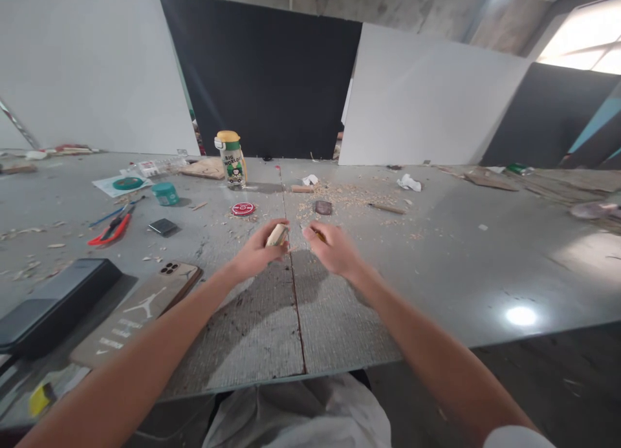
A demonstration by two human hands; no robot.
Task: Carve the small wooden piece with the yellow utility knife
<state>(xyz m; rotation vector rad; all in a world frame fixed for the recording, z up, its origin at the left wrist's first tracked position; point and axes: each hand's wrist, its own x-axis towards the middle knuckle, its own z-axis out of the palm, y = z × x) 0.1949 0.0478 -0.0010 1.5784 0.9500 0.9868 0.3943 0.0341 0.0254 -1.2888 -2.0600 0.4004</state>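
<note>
My left hand (257, 253) is closed round a short pale piece of wood (277, 234), held just above the grey table (436, 267). My right hand (332, 246) sits right beside it, fingers curled on a small tool with a yellowish handle (317, 236); its working end is hidden. The two hands almost touch over the table's middle seam. Wood shavings (339, 196) lie scattered on the table just beyond them.
Beyond the hands lie a red round tin (243, 209), a dark small block (323, 207), a wooden stick (302, 189) and a bottle with a yellow lid (231, 158). At left: a phone (145, 306), a black case (53, 302), red cutters (112, 229), a teal jar (165, 193).
</note>
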